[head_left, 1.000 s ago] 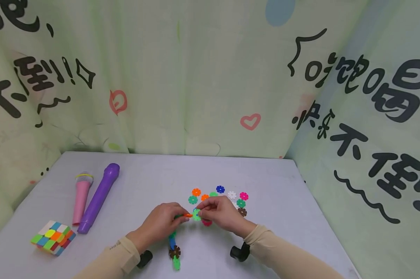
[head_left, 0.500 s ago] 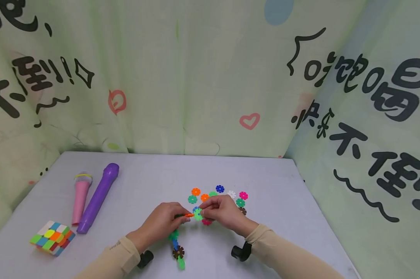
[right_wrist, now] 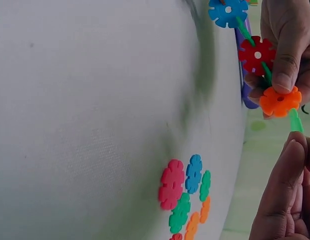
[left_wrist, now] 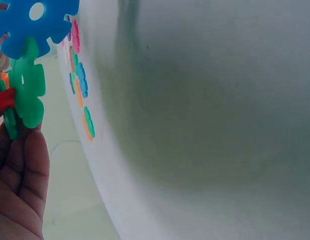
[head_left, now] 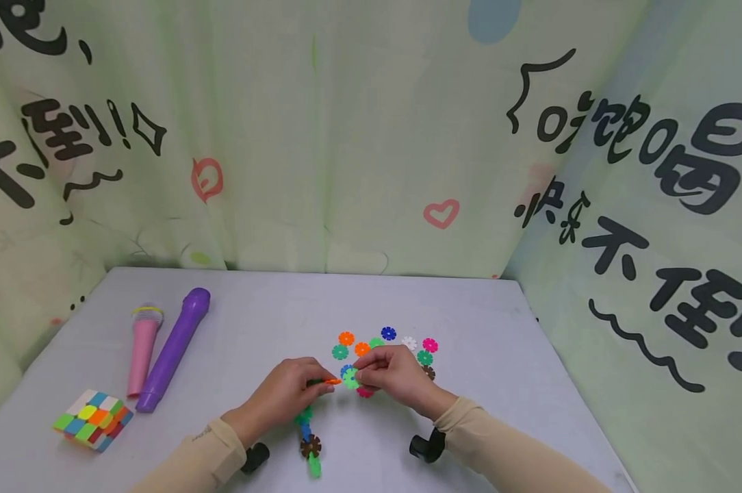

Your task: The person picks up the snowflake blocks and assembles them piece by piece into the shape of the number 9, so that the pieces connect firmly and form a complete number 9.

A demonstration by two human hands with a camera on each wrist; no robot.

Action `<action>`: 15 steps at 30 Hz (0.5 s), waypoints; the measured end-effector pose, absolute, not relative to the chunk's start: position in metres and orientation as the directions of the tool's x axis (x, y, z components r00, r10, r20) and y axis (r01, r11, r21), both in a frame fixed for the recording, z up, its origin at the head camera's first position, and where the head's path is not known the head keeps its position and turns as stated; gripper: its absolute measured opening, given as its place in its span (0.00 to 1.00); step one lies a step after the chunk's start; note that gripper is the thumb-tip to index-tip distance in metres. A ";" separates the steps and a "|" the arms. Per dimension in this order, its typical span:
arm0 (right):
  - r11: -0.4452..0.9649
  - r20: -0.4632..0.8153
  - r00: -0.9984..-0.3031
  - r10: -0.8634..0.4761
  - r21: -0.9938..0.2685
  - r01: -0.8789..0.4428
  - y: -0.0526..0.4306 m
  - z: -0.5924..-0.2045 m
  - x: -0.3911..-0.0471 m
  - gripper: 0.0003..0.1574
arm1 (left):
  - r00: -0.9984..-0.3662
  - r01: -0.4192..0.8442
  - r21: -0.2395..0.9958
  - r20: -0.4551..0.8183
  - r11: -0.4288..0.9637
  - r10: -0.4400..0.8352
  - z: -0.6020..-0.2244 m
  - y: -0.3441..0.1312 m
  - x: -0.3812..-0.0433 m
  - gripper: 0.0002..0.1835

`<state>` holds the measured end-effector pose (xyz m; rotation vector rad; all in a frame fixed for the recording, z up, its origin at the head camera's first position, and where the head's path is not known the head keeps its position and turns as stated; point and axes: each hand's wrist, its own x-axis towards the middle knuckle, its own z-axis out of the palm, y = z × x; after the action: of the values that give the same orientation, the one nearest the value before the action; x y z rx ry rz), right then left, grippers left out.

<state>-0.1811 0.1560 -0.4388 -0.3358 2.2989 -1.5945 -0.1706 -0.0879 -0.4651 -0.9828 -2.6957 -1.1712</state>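
My left hand [head_left: 285, 390] pinches the upper end of a chain of notched plastic snowflake discs, thumb on an orange disc [right_wrist: 280, 101]. From that hand hang a red disc [right_wrist: 254, 55], a blue disc [right_wrist: 228, 12], a brown disc [head_left: 311, 446] and a green disc [head_left: 314, 467] at the bottom, with other green ones slotted between. A light green disc [head_left: 350, 378] is pinched between thumb and fingertips of my right hand [head_left: 402, 376]. In the right wrist view its edge meets the orange disc's rim. The left wrist view shows the chain's blue and green discs close up.
Loose snowflake discs, among them a pink one [head_left: 430, 345] and a dark blue one [head_left: 389, 333], lie on the white table [head_left: 272, 308] behind my right hand. At the left are a puzzle cube [head_left: 94, 420], a pink toy microphone [head_left: 142, 356] and a purple one [head_left: 176, 349].
The light green disc and my right hand have shifted slightly right. The hanging chain has swung right and then back left. My left hand is almost still.
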 end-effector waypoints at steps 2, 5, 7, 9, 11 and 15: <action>0.349 -0.131 -0.917 -0.377 -0.937 -0.010 0.155 -0.440 -0.181 0.09 | -0.795 0.566 0.651 0.269 0.506 0.543 -0.466 -0.088 -0.171 0.07; 0.350 -0.130 -0.916 -0.379 -0.937 -0.012 0.154 -0.442 -0.181 0.08 | -0.794 0.566 0.654 0.267 0.502 0.547 -0.466 -0.087 -0.171 0.06; 0.345 -0.128 -0.914 -0.385 -0.938 -0.014 0.153 -0.443 -0.180 0.08 | -0.794 0.565 0.655 0.268 0.501 0.545 -0.466 -0.086 -0.171 0.06; 0.329 -0.129 -0.909 -0.396 -0.944 -0.010 0.153 -0.444 -0.180 0.08 | -0.794 0.563 0.658 0.265 0.500 0.547 -0.465 -0.086 -0.171 0.06; 0.311 -0.126 -0.904 -0.408 -0.950 -0.008 0.151 -0.444 -0.179 0.07 | -0.796 0.556 0.663 0.252 0.501 0.550 -0.465 -0.085 -0.172 0.05; 0.291 -0.117 -0.904 -0.410 -0.957 -0.008 0.148 -0.443 -0.176 0.08 | -0.802 0.541 0.675 0.232 0.502 0.551 -0.464 -0.083 -0.172 0.04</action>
<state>-0.1763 0.1481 -0.4433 -0.3775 2.2245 -1.6463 -0.1720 -0.0833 -0.4638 -0.9937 -2.7348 -1.2207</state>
